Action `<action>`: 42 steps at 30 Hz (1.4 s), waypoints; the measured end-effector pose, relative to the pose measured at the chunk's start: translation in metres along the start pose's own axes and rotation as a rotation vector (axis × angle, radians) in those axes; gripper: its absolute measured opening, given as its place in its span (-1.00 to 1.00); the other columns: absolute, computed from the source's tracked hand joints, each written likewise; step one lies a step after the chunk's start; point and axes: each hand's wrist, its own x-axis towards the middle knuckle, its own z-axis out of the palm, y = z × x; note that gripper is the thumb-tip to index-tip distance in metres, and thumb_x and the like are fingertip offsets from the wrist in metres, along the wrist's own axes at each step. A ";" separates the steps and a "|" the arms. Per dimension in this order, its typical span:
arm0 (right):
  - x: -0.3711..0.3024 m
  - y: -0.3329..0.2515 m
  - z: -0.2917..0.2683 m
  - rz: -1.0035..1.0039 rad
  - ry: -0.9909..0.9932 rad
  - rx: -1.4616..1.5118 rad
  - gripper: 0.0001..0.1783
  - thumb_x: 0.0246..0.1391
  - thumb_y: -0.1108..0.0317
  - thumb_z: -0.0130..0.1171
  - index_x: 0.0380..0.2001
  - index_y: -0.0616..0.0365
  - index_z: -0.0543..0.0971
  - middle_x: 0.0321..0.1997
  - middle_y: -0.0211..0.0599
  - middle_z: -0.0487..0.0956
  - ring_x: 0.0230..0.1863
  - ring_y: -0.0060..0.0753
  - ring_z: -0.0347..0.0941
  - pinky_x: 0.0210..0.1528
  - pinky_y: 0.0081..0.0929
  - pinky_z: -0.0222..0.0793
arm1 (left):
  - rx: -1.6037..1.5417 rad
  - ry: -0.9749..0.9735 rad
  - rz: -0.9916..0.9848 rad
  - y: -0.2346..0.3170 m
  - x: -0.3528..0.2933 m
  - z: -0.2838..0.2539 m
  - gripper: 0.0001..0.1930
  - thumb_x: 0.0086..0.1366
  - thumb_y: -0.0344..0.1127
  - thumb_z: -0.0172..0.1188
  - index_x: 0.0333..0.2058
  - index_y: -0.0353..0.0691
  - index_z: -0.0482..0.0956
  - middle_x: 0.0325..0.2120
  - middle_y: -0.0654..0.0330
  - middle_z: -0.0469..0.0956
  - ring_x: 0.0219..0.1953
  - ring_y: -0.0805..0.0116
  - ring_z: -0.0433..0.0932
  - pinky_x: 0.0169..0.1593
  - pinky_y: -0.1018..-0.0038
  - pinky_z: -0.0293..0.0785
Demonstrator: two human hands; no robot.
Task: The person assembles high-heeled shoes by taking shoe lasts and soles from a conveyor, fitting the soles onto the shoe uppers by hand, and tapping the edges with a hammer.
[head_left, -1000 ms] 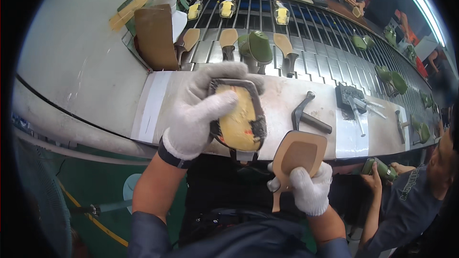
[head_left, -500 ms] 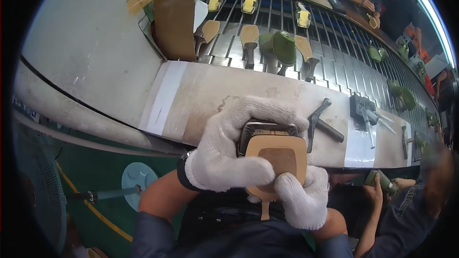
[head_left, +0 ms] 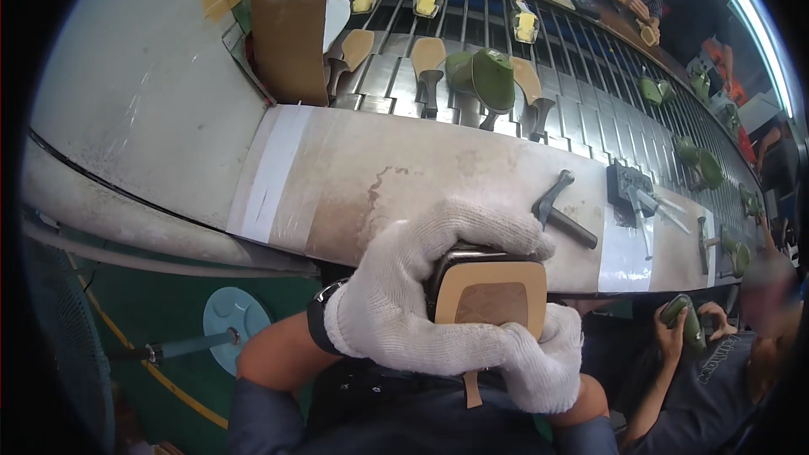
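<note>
Both my hands wear white knitted gloves and hold a tan shoe sole with a browner patch in its middle, close in front of my body. My left hand wraps round the far and left sides, its thumb across the near part. My right hand grips the near right edge, fingertips against the left thumb. Behind the sole shows the shiny dark rim of a piece mostly hidden by the left glove. A narrow tan strip hangs below the hands.
A hammer and a dark block with pale tools lie on the bench. Beyond it, a conveyor carries tan soles with dark heels and green shoes. A co-worker sits at right, holding a green shoe.
My hands and the sole have lowered slightly toward my body, and the sole has tipped. My left thumb has slid nearer, over my right fingertips. The whole view has shifted a little.
</note>
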 end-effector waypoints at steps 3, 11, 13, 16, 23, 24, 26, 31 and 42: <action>-0.003 0.002 0.000 0.019 0.028 0.016 -0.67 0.46 0.30 0.27 -0.03 0.42 0.80 -0.29 -0.20 0.84 -0.31 -0.60 0.71 -0.28 -0.55 0.65 | -0.059 0.000 -0.005 -0.003 -0.001 0.000 -0.20 0.15 -0.16 0.72 0.23 -0.43 0.50 0.16 -0.31 0.67 0.20 0.00 0.74 0.25 0.09 0.73; -0.001 0.009 0.003 -0.014 -0.020 0.171 -0.65 0.49 0.30 0.26 -0.01 0.45 0.79 -0.22 -0.14 0.85 -0.24 -0.57 0.73 -0.20 -0.54 0.68 | -0.182 0.045 -0.083 -0.001 -0.005 0.001 -0.25 0.31 0.05 0.59 0.22 -0.41 0.54 0.17 -0.29 0.66 0.24 -0.08 0.71 0.32 0.02 0.68; -0.002 0.008 0.005 -0.006 -0.033 0.223 -0.64 0.49 0.30 0.25 0.00 0.45 0.78 -0.20 -0.13 0.85 -0.23 -0.57 0.74 -0.18 -0.54 0.68 | -0.196 0.050 -0.065 -0.003 -0.005 0.002 -0.28 0.38 0.13 0.49 0.21 -0.41 0.55 0.16 -0.29 0.67 0.23 -0.09 0.71 0.31 0.01 0.68; -0.001 0.007 0.007 -0.048 -0.039 0.186 -0.63 0.50 0.28 0.25 0.00 0.45 0.79 -0.19 -0.13 0.86 -0.21 -0.57 0.75 -0.17 -0.54 0.69 | -0.197 0.078 -0.089 0.003 -0.007 0.002 -0.29 0.50 0.24 0.30 0.19 -0.41 0.57 0.14 -0.28 0.68 0.22 -0.09 0.72 0.30 0.01 0.69; -0.004 0.012 0.010 -0.027 -0.057 0.133 -0.67 0.49 0.28 0.26 -0.02 0.36 0.82 -0.26 -0.23 0.85 -0.36 -0.68 0.65 -0.32 -0.60 0.58 | -0.165 0.150 -0.207 0.025 -0.006 0.006 -0.41 0.56 0.11 0.18 0.05 -0.46 0.65 0.09 -0.37 0.71 0.12 -0.11 0.77 0.23 0.03 0.73; -0.004 0.014 0.012 -0.029 -0.057 0.154 -0.68 0.49 0.28 0.28 -0.02 0.33 0.83 -0.28 -0.26 0.84 -0.39 -0.71 0.62 -0.35 -0.61 0.55 | -0.161 0.144 -0.212 0.027 -0.007 0.005 -0.41 0.56 0.11 0.18 0.05 -0.46 0.65 0.09 -0.37 0.71 0.12 -0.11 0.77 0.23 0.03 0.73; -0.006 0.013 0.012 0.008 -0.057 0.116 -0.70 0.48 0.28 0.30 -0.05 0.31 0.84 -0.33 -0.31 0.83 -0.41 -0.71 0.61 -0.36 -0.60 0.54 | -0.117 0.162 -0.228 0.030 -0.009 0.002 -0.51 0.52 -0.03 0.24 0.00 -0.49 0.66 0.03 -0.38 0.73 0.03 -0.09 0.81 0.20 0.02 0.74; -0.007 0.012 0.017 0.011 -0.097 0.011 -0.77 0.39 0.26 0.43 -0.19 0.22 0.86 -0.50 -0.34 0.75 -0.49 -0.61 0.63 -0.39 -0.53 0.53 | 0.010 0.188 -0.293 0.052 -0.010 0.002 -0.77 0.43 -0.36 0.33 -0.10 -0.46 0.66 -0.08 -0.30 0.78 -0.05 -0.01 0.83 0.12 0.09 0.78; 0.032 -0.011 0.006 -0.004 -0.072 0.234 -0.57 0.50 0.20 0.23 0.03 0.46 0.70 -0.24 -0.11 0.81 -0.30 -0.37 0.78 -0.27 -0.46 0.71 | -0.300 0.128 -0.190 0.013 0.043 -0.037 -0.32 0.76 0.12 -0.21 0.07 -0.48 0.65 0.06 -0.26 0.72 0.17 -0.01 0.73 0.34 0.09 0.63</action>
